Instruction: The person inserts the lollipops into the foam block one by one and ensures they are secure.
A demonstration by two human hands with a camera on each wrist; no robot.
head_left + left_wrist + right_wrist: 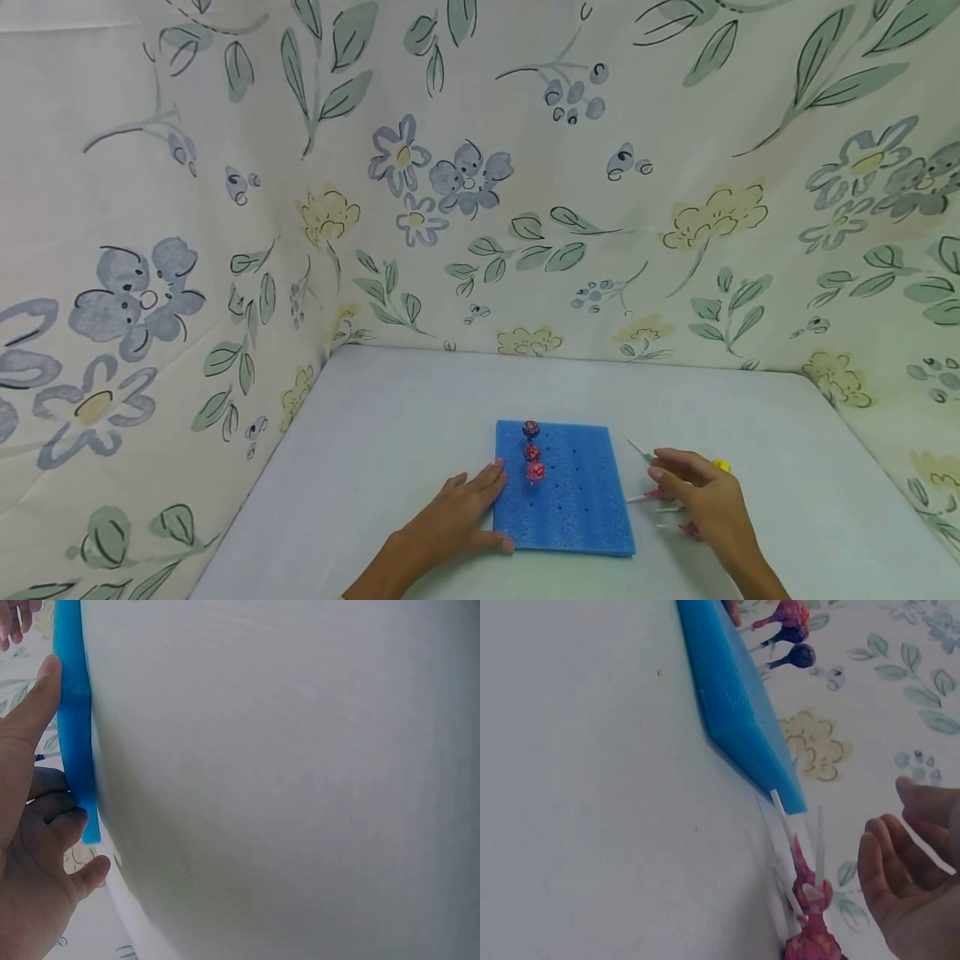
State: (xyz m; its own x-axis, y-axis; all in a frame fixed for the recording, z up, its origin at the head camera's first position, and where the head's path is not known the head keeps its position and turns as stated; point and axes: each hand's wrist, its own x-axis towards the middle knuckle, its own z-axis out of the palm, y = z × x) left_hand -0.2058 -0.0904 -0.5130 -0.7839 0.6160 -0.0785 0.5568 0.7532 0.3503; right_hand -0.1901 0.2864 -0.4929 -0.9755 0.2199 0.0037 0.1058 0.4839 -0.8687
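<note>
Closest up, had one left hand [461, 515] pressed to the edge of one blue foam [585, 518], no grip on anything. Had one right hand [705, 496] at the loose pops [814, 945] right of the foam; couldn't tell whether pinching one. Looked like picking-up time, next probably calling for one turned stick-down. Counted three standing pops [532, 452] at the foam's left side, plus at least four loose sticks [820, 836].

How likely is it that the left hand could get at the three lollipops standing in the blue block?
Probably yes: the left hand touches the left edge of the blue block, the three lollipops stand near that side, and nothing appears to be in between.
</note>
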